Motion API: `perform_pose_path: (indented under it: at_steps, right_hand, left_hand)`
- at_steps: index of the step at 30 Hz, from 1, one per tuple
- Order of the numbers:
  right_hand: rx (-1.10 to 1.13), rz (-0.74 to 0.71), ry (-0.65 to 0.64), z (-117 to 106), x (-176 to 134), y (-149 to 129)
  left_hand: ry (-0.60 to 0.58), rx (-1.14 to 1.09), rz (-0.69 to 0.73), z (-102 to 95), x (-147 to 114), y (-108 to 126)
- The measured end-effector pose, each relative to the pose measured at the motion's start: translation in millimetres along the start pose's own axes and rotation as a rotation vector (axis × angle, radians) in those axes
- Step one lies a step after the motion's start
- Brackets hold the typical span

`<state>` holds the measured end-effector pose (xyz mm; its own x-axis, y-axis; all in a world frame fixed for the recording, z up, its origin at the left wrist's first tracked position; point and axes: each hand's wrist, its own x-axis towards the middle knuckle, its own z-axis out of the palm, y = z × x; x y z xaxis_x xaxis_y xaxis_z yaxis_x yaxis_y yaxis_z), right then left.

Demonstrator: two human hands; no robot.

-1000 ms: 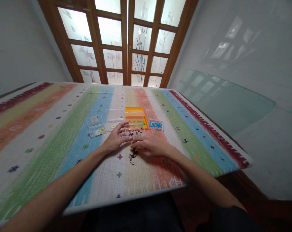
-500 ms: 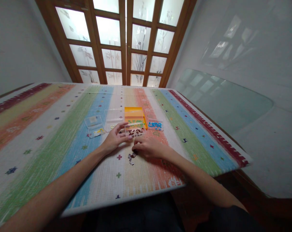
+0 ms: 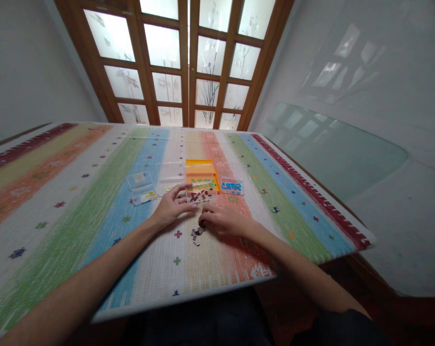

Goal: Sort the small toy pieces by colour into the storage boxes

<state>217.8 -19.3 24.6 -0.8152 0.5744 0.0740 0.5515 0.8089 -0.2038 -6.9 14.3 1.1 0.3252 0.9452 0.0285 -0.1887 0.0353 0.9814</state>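
Observation:
A small clear plastic box holding several dark brown pieces stands in front of me. My left hand curves around its left end, fingers at the back and thumb at the front edge. Just in front of the box, my right hand is closed, its fingertips pinched together and pointing down at the table. Whatever lies between those fingertips is too small and hidden to name. Close to them is a small pile of dark brown and greyish pieces, loose on the tablecloth.
Behind the box stands an open orange case with green pieces. A clear box of blue pieces sits to its right. Leftward are an open clear box with yellow pieces and another clear box. A striped cloth covers the table.
My right hand has shifted very slightly to the right near the loose pile, still pinched. My left hand stays at the box.

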Motion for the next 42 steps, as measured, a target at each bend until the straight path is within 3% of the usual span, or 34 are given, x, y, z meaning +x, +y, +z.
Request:
perform_pose_path:
  at_steps: [4,13,23,42]
  right_hand:
    - [-0.01,-0.014,0.049,-6,-4,0]
    - [-0.011,0.027,0.323,-27,0,24]
    - [0.07,0.052,0.248,-27,26,43]
    - [0.088,0.045,0.275,-26,28,46]
  left_hand:
    - [-0.014,0.017,0.067,1.7,-1,1]
    - [-0.077,0.051,0.055,0.0,-2,-1]
    - [-0.099,0.016,0.031,-2.5,1,-3]
    - [-0.091,0.04,0.031,-2.4,1,-3]
